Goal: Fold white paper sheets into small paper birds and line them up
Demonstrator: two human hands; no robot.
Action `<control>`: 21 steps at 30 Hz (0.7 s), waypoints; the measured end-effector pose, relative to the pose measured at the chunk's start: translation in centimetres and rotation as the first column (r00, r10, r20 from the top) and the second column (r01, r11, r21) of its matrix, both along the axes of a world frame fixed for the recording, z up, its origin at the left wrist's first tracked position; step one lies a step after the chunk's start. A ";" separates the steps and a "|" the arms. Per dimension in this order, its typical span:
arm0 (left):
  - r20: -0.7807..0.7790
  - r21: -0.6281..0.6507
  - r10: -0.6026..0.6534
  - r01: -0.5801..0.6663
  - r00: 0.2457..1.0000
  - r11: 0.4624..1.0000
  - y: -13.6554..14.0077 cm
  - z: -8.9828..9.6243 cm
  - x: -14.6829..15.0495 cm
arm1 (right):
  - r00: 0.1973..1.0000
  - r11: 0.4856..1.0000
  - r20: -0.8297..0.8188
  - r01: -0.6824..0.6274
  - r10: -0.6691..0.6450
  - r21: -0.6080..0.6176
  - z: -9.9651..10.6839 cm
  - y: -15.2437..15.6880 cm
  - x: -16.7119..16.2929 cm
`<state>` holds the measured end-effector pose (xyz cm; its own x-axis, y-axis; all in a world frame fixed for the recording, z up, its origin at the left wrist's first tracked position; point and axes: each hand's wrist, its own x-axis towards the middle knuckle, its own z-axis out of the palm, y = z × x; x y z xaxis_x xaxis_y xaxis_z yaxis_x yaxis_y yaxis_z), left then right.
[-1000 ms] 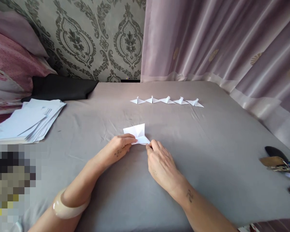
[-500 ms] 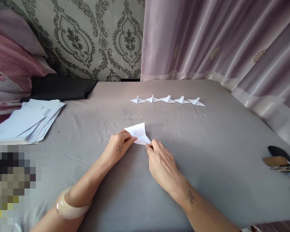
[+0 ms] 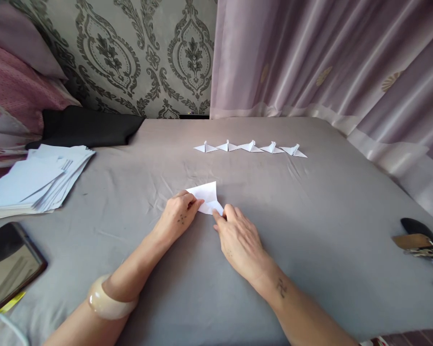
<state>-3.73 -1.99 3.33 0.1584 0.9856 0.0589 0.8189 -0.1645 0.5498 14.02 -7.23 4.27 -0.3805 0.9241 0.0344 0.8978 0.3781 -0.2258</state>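
A partly folded sheet of white paper (image 3: 206, 193) lies between my hands on the grey cloth surface (image 3: 173, 298). My left hand (image 3: 178, 211) is closed on its left side, the thumb pressing near a crease. At the lower right corner of the sheet, my right hand (image 3: 240, 235) pinches the edge between thumb and fingers. The underside of the paper is hidden. Farther back stands a row of several folded white paper birds (image 3: 250, 146), their wings spread sideways.
On the left are a stack of papers (image 3: 39, 180), a black cloth (image 3: 90, 127) and a phone (image 3: 14, 264) with a white cable (image 3: 12, 324). Keys with a brown tag (image 3: 411, 241) lie at the far right. Purple curtains (image 3: 292, 57) hang behind.
My right thumb has shifted slightly left along the paper's lower corner. My left hand keeps its hold, and the view has moved a little.
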 end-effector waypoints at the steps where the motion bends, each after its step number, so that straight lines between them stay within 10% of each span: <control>1: 0.002 0.005 0.000 0.000 1.000 1.000 0.0 -0.1 0.0 | 1.000 1.000 0.000 -0.003 0.003 0.005 0.0 0.0 -0.1; 21: 0.069 -0.053 0.027 -0.024 0.997 0.998 -0.4 0.8 0.1 | 0.998 0.997 -0.051 0.030 -0.034 -0.073 1.0 0.0 0.3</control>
<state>-3.60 -2.42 4.10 0.1305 0.9913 0.0172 0.7818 -0.1136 0.6131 14.32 -7.26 5.24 -0.3504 0.9365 -0.0136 0.8953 0.3306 -0.2986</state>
